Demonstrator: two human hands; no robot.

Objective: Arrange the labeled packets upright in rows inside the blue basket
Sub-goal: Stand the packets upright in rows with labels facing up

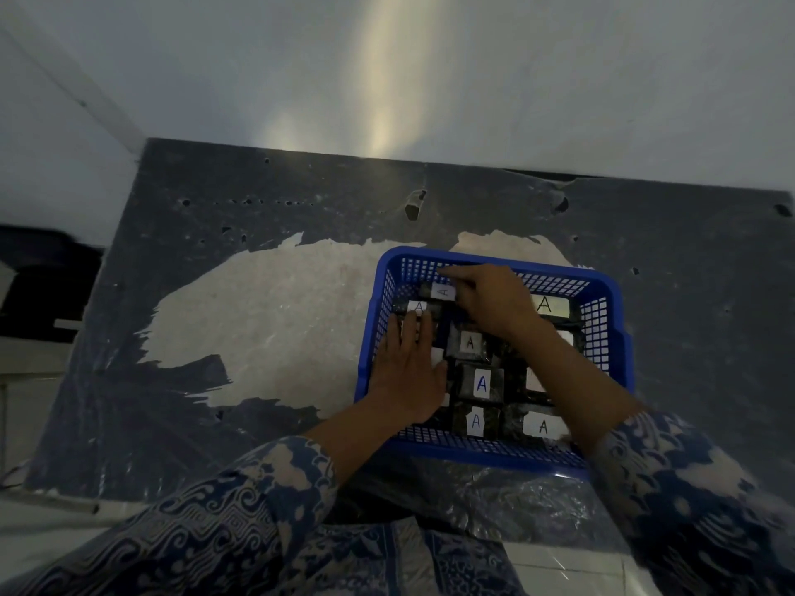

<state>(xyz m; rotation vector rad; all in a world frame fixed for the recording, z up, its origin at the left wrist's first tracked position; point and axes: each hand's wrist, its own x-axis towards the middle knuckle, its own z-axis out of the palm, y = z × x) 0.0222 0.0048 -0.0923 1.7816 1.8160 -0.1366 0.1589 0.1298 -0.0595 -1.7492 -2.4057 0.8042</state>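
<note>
The surface (266,320) is lying mostly bare on the left, its dark coating worn through to a pale patch. The basket (494,455) is sitting right of the middle, close to the person, already holding packets (481,384) marked "A" in rough rows.

The left hand (408,372) is resting flat on the left-hand row, its fingers (419,326) straight and together, seemingly pressing those packets in place. The right hand (494,301) is reaching toward the far left corner; its forefinger is stretching out to the far wall while the other fingers appear to be curling at a labelled packet (443,291) there, though I cannot tell whether they are truly gripping it.

So the job is looking well along, at the straightening stage. Next, I judge, that far packet needs standing upright and snug against its neighbour.

The hands and forearms are covering several packets, dim light is blurring the labels, and whether each packet is upright is hard to say.
</note>
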